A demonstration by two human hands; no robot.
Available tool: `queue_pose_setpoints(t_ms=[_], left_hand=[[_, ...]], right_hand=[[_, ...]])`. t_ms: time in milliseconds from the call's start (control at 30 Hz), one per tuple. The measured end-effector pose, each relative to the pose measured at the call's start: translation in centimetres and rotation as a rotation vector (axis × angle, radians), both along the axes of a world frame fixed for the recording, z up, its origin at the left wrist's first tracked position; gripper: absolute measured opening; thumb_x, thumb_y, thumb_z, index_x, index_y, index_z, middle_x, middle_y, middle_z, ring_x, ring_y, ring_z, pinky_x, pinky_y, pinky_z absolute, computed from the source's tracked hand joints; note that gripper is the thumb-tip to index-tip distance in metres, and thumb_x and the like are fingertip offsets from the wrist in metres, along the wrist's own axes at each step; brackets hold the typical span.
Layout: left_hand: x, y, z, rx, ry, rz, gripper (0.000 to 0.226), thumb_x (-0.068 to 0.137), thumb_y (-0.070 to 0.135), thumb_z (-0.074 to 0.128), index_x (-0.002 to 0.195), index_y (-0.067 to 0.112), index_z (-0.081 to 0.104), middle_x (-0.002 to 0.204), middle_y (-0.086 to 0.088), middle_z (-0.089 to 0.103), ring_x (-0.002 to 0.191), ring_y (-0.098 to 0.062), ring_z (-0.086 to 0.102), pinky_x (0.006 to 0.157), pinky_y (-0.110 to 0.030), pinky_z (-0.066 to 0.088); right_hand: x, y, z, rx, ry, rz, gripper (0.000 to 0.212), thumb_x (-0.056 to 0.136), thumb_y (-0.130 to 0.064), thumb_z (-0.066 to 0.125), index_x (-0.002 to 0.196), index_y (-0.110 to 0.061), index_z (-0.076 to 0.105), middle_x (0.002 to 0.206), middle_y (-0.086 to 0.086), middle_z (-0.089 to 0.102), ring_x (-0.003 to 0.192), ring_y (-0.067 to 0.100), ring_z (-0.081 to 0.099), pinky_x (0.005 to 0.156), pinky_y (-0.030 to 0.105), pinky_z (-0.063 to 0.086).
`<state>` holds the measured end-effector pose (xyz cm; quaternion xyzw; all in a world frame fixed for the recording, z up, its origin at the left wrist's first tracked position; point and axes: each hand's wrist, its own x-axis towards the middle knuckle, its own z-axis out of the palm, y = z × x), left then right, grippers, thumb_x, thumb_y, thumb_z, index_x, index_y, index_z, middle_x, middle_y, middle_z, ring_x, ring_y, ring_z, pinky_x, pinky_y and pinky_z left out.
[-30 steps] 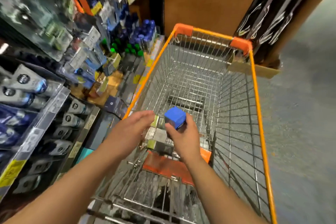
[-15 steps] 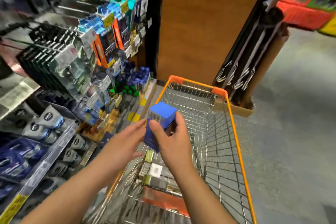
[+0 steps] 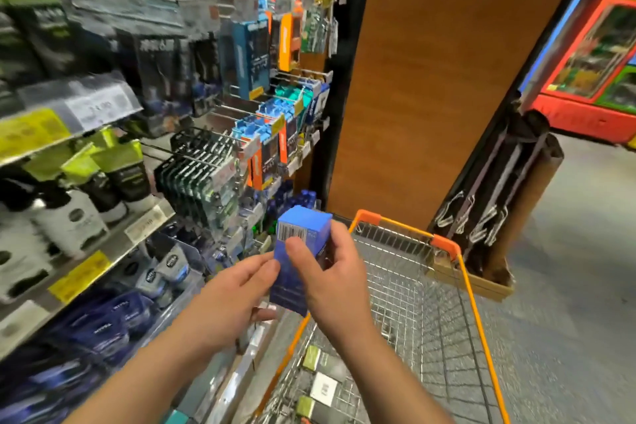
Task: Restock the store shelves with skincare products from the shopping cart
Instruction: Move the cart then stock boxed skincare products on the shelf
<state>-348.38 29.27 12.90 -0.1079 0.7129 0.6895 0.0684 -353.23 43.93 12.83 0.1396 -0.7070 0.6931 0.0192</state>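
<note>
Right hand (image 3: 330,272) wrapped round the blue box (image 3: 298,260), thumb across its front under the barcode, fingers curled behind. Left hand (image 3: 237,289) touching the box's left edge with loosely extended fingertips, not yet gripping it. Box upright, held above the left rim of the cart (image 3: 447,246), between cart and shelves (image 3: 144,224).

A second ago down low inside the cart basket, only the top face showing; now lifted clear and carried up and leftward, barcode side turned to view, head raised toward the shelving. Pick-up done, then; placing still to come.

Further boxes (image 3: 320,385) left in the cart bottom. On the shelves: tubes (image 3: 120,169), dark packs (image 3: 203,179) on hooks.
</note>
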Motion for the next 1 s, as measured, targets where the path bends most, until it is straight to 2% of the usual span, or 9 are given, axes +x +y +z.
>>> queue_pose_setpoints(t_ms=[100, 300, 400, 500, 600, 700, 800, 900, 1000], left_hand=[[1.1, -1.7, 1.4, 0.095, 0.024, 0.012, 0.052, 0.088, 0.052, 0.053, 0.125, 0.017, 0.067, 0.107, -0.003, 0.078, 0.097, -0.02, 0.073, 0.073, -0.028, 0.06], [3.7, -5.9, 3.6, 0.31, 0.135, 0.01, 0.101, 0.062, 0.069, 0.086, 0.127, -0.001, 0.053, 0.12, -0.027, 0.069, 0.096, -0.035, 0.07, 0.077, -0.048, 0.06], [5.2, -7.4, 5.0, 0.458, 0.189, 0.003, 0.098, 0.06, 0.057, 0.092, 0.125, -0.002, 0.049, 0.116, -0.026, 0.067, 0.092, -0.033, 0.07, 0.078, -0.051, 0.06], [6.8, -9.1, 6.5, 0.505, 0.231, 0.023, 0.093, 0.062, 0.039, 0.097, 0.132, 0.0, 0.05, 0.123, -0.031, 0.065, 0.095, -0.038, 0.07, 0.079, -0.053, 0.061], [8.6, -10.6, 7.5, 0.494, 0.266, 0.108, 0.072, 0.072, 0.015, 0.088, 0.133, 0.0, 0.051, 0.127, -0.029, 0.065, 0.099, -0.042, 0.071, 0.079, -0.053, 0.062], [10.3, -11.9, 8.1, 0.395, 0.309, 0.218, 0.06, 0.075, 0.007, 0.078, 0.13, 0.002, 0.054, 0.124, -0.023, 0.069, 0.101, -0.041, 0.071, 0.086, -0.059, 0.06], [12.0, -12.8, 9.1, 0.2, 0.36, 0.4, 0.062, 0.066, 0.022, 0.091, 0.119, 0.017, 0.059, 0.11, -0.01, 0.073, 0.098, -0.037, 0.073, 0.093, -0.065, 0.055], [13.4, -14.0, 9.9, -0.131, 0.41, 0.589, 0.059, 0.065, 0.03, 0.095, 0.106, 0.046, 0.057, 0.104, 0.015, 0.067, 0.099, -0.014, 0.07, 0.094, -0.042, 0.057], [14.6, -14.8, 10.7, -0.344, 0.494, 0.73, 0.062, 0.071, 0.028, 0.093, 0.113, 0.052, 0.053, 0.111, 0.021, 0.06, 0.104, 0.002, 0.06, 0.087, -0.019, 0.051]], right_hand=[[0.1, -2.2, 1.8, -0.043, 0.031, 0.052, 0.029, 0.078, -0.049, 0.071, 0.1, -0.031, 0.065, 0.088, -0.007, 0.072, 0.08, 0.007, 0.065, 0.073, 0.025, 0.053], [0.8, -6.9, 5.3, -0.159, 0.019, 0.245, 0.042, 0.081, -0.047, 0.067, 0.111, -0.018, 0.061, 0.08, -0.011, 0.071, 0.071, 0.005, 0.063, 0.067, 0.022, 0.053], [1.4, -9.4, 6.9, -0.224, -0.108, 0.316, 0.047, 0.085, -0.055, 0.06, 0.114, -0.019, 0.066, 0.093, -0.001, 0.073, 0.081, 0.014, 0.066, 0.076, 0.034, 0.056], [2.2, -11.5, 8.4, -0.256, -0.247, 0.374, 0.064, 0.091, -0.069, 0.054, 0.121, -0.014, 0.07, 0.111, 0.021, 0.075, 0.1, 0.042, 0.072, 0.093, 0.057, 0.056], [2.9, -13.2, 9.6, -0.221, -0.261, 0.465, 0.076, 0.082, -0.061, 0.047, 0.13, -0.005, 0.066, 0.114, 0.02, 0.075, 0.108, 0.043, 0.07, 0.092, 0.054, 0.059], [3.7, -15.1, 10.5, -0.183, -0.199, 0.581, 0.074, 0.08, -0.066, 0.049, 0.127, -0.013, 0.068, 0.109, 0.01, 0.078, 0.098, 0.029, 0.074, 0.076, 0.035, 0.061], [4.5, -16.9, 11.7, -0.094, -0.049, 0.62, 0.076, 0.071, -0.087, 0.063, 0.126, -0.035, 0.068, 0.121, 0.003, 0.074, 0.11, 0.022, 0.07, 0.095, 0.044, 0.056], [4.9, -18.5, 13.0, -0.048, 0.035, 0.647, 0.061, 0.078, -0.078, 0.061, 0.126, -0.042, 0.066, 0.126, -0.002, 0.072, 0.115, 0.021, 0.069, 0.107, 0.059, 0.048], [5.5, -20.1, 14.2, -0.038, 0.034, 0.711, 0.052, 0.084, -0.066, 0.058, 0.127, -0.038, 0.067, 0.124, -0.002, 0.073, 0.114, 0.021, 0.07, 0.106, 0.06, 0.049]])
